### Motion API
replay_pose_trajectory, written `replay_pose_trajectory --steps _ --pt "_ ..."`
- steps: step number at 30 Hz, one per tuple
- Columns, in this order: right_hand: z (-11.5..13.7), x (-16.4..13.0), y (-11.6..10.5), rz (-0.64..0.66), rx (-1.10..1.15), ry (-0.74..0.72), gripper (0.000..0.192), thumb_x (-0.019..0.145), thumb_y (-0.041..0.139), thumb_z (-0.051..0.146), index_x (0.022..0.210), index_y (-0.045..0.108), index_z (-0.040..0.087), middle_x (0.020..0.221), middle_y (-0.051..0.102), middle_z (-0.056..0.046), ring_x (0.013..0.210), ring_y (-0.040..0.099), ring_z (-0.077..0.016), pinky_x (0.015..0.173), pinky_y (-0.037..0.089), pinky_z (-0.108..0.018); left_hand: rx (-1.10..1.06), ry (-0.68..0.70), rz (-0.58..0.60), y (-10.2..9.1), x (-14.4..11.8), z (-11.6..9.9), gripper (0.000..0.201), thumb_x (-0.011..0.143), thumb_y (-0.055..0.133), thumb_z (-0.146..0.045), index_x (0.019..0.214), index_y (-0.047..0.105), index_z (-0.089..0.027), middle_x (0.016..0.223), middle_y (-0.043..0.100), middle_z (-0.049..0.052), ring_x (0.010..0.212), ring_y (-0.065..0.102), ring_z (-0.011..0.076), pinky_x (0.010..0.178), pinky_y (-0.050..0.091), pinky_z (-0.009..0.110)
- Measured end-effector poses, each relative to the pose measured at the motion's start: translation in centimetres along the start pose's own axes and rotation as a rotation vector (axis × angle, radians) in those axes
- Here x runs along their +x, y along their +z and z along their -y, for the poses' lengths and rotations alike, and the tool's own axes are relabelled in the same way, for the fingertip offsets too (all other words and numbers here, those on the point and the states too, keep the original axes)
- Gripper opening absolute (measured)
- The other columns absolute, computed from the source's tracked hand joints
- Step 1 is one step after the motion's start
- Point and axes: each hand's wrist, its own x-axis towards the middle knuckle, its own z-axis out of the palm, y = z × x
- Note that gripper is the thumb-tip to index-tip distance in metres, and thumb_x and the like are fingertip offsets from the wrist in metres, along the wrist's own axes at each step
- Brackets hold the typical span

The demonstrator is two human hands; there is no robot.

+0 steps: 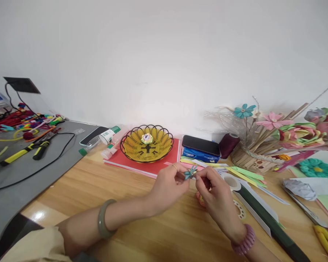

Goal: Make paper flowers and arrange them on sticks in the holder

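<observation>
Above the wooden table, my left hand [168, 187] pinches a small blue folded-paper flower [190, 172] between thumb and fingers. My right hand [217, 194] is closed too, its thumb and fingertips meeting at the flower's right side. Exactly what the right fingertips grip is partly hidden. Beneath the right hand lies a pink piece [200, 199], mostly covered. Just beyond the hands, a yellow woven basket [131, 150] with a dark looped rim holds a small multicoloured paper flower [147, 138]. It rests on red paper [176, 153].
Paper strips [246, 175], a tape roll [232, 182] and a dark green roll [273, 225] lie right. Behind them are a phone [200, 145], a thread spool [229, 145] and a container of paper flowers [254, 162]. Scissors [306, 207] lie far right; pliers [19, 154] left.
</observation>
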Motion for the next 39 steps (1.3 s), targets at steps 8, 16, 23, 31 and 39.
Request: replay_pose_trajectory --steps 8,16,23,31,39 --pt "-1.0 0.2 -1.4 -0.148 -0.278 -0.413 0.012 0.086 0.049 0.015 0.091 0.059 0.018 0.083 0.062 -0.006 0.076 0.059 -0.0172 0.067 0.047 -0.028 -0.651 -0.493 0.010 0.0 1.0 -2.3 0.018 0.059 0.068 -0.011 0.071 0.055 -0.012 0.064 0.062 -0.002 0.060 0.060 0.0084 0.064 0.051 0.023" --pt "-1.0 0.4 -3.1 -0.014 -0.654 -0.783 0.030 0.088 0.036 0.010 0.109 0.057 0.011 0.088 0.063 -0.013 0.082 0.059 -0.0235 0.067 0.051 -0.036 -0.636 -0.520 0.053 -0.3 1.0 -2.7 0.016 0.056 0.070 -0.011 0.065 0.057 -0.012 0.060 0.060 -0.003 0.057 0.059 0.0082 0.063 0.052 0.024" --pt "-0.3 1.1 -3.8 0.082 -0.787 -0.916 0.026 0.089 0.034 0.009 0.092 0.060 0.010 0.076 0.062 -0.011 0.071 0.057 -0.0219 0.059 0.047 -0.033 -0.548 -0.567 0.143 -0.4 1.1 -2.7 0.014 0.054 0.067 -0.009 0.064 0.057 -0.012 0.056 0.059 -0.004 0.053 0.059 0.0080 0.058 0.050 0.021" --pt "-0.1 0.8 -4.7 -0.176 -0.291 -0.398 0.017 0.084 0.035 0.012 0.072 0.037 0.024 0.068 0.043 -0.001 0.059 0.044 -0.0148 0.051 0.037 -0.028 -0.619 -0.593 0.214 -1.2 1.2 -3.2 0.023 0.055 0.067 -0.012 0.077 0.062 -0.013 0.068 0.065 0.000 0.057 0.062 0.0101 0.053 0.047 0.020" --pt "-2.0 0.5 -5.8 -0.134 -0.381 -0.157 0.021 0.088 0.039 0.031 0.071 0.048 0.023 0.062 0.051 -0.001 0.056 0.050 -0.0171 0.051 0.038 -0.030 -0.672 -0.542 0.200 -1.0 -0.2 -3.4 0.032 0.053 0.074 -0.019 0.081 0.058 -0.014 0.071 0.064 0.000 0.055 0.060 0.0092 0.055 0.046 0.022"
